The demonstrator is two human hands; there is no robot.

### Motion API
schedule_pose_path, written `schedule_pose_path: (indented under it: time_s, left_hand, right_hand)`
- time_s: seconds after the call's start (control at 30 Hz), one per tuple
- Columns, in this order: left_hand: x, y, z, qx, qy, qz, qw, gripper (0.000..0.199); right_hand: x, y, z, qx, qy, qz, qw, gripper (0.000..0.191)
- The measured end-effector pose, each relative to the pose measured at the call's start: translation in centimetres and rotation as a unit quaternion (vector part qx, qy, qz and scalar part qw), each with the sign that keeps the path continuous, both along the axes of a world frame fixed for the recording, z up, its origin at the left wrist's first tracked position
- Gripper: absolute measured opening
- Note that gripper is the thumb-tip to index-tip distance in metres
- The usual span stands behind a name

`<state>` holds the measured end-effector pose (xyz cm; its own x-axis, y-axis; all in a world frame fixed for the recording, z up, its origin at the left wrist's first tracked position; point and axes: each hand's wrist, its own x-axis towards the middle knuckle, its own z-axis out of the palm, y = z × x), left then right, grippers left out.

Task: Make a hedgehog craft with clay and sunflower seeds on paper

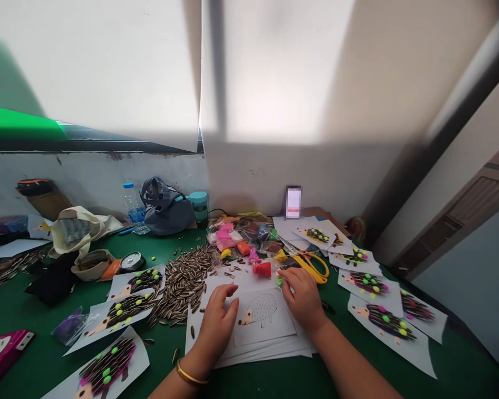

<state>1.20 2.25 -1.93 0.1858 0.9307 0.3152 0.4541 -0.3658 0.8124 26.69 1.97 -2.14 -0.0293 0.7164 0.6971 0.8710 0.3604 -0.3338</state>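
A sheet with a hedgehog drawing (263,308) lies on a stack of white paper (270,354) in front of me. The hedgehog's face is peach with a dark nose; its body is only outlined. My left hand (218,318) rests at the sheet's left edge, thumb and fingers apart, holding nothing visible. Beyond the sheet's upper right, my right hand (303,295) is closed in a pinch. A tiny pale bit shows at its fingertips, too small to name. Just beyond it are a red piece of clay (263,270) and yellow scissors (314,267).
Sunflower seeds (183,282) are heaped left of the paper. Bagged coloured clay (237,238) lies behind. Hedgehog pictures covered with seeds lie at left (128,310) and right (385,321). A phone (293,201) leans on the wall; a bag (168,210) and bottle (135,210) stand back left.
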Motion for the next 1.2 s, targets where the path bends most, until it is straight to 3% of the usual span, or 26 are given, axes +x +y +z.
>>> schedule_pose_path:
  time_s: [0.4, 1.2]
  left_hand:
    - [0.34, 0.17, -0.46, -0.017, 0.007, -0.004, 1.000, 0.026]
    - [0.79, -0.07, -0.30, -0.022, 0.031, -0.008, 0.999, 0.026]
  right_hand:
    - [0.41, -0.06, 0.20, -0.002, 0.013, -0.020, 1.000, 0.026]
    - [0.13, -0.33, 0.12, 0.006, 0.002, 0.003, 1.000, 0.028]
